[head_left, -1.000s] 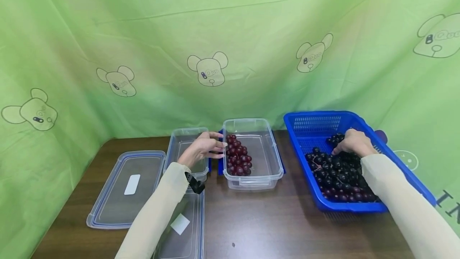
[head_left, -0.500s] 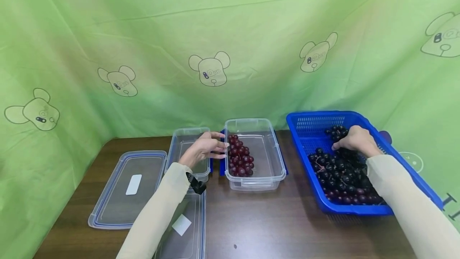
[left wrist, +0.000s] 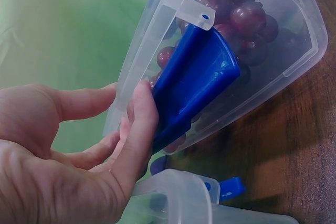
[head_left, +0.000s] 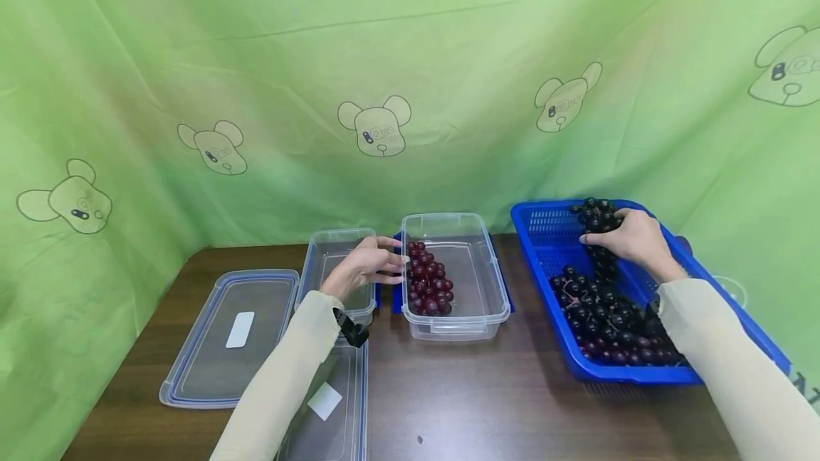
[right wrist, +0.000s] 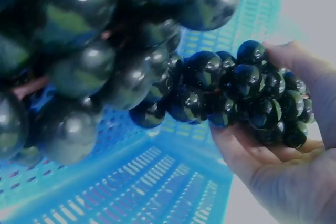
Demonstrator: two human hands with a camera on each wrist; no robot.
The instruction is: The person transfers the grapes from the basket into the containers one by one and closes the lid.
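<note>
My right hand (head_left: 631, 237) grips a bunch of black grapes (head_left: 598, 218) over the far part of the blue basket (head_left: 532, 233). Fingers and thumb wrap the bunch in the right wrist view, and it dangles from them. More black and dark red grapes (head_left: 602, 319) lie in the basket's near part. My left hand (head_left: 370, 262) has its fingers extended against the left side of a clear plastic container (head_left: 470, 269). A bunch of red grapes (head_left: 428, 283) lies along that container's left half. In the left wrist view, fingertips (left wrist: 143, 95) rest at its wall beside a blue latch (left wrist: 197, 74).
A second clear container (head_left: 320, 251) stands left of the first, partly behind my left hand. Two clear lids lie on the brown table (head_left: 448, 404): one at the far left (head_left: 208, 354), another (head_left: 336, 422) nearer me. A green printed cloth (head_left: 448, 77) hangs behind.
My right hand has risen and shifted slightly away from me, drawing the bunch of black grapes up from the pile. The left hand stays at the container.
</note>
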